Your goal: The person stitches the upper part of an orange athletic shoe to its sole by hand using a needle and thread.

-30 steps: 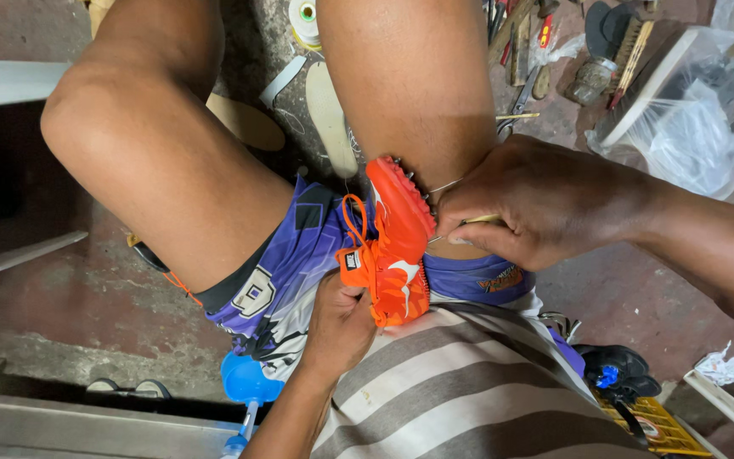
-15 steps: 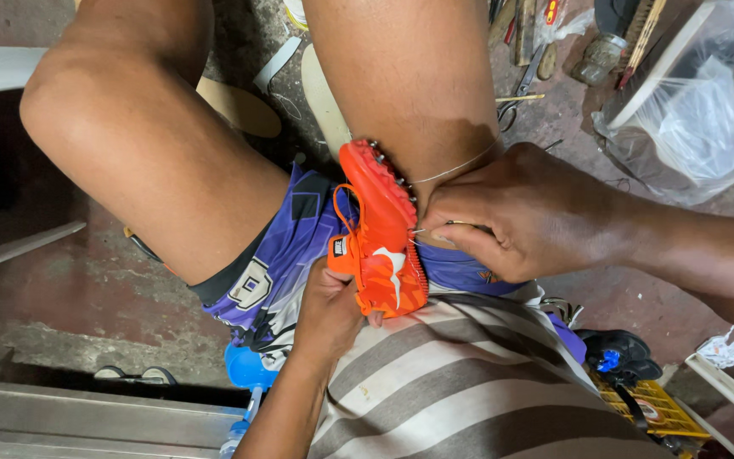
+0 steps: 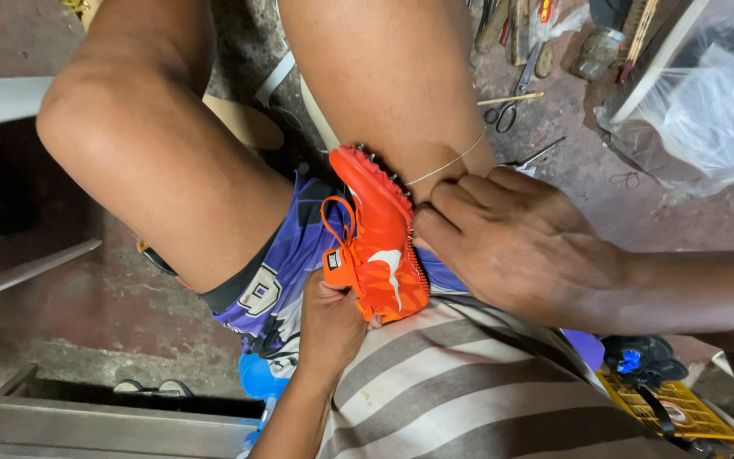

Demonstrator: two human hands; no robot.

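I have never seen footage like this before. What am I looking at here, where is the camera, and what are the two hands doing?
The camera sits on a person's head and looks straight down at their own lap, so you see their bare knees, purple shorts and striped shirt. There is no machine, only two bare hands. The left hand grips an orange spiked running shoe from below, holding it between the thighs. The right hand presses its fingers against the shoe's sole edge and pulls a thin pale thread taut across the leg. On the concrete floor beyond lie scissors, other small tools and a clear plastic bag.
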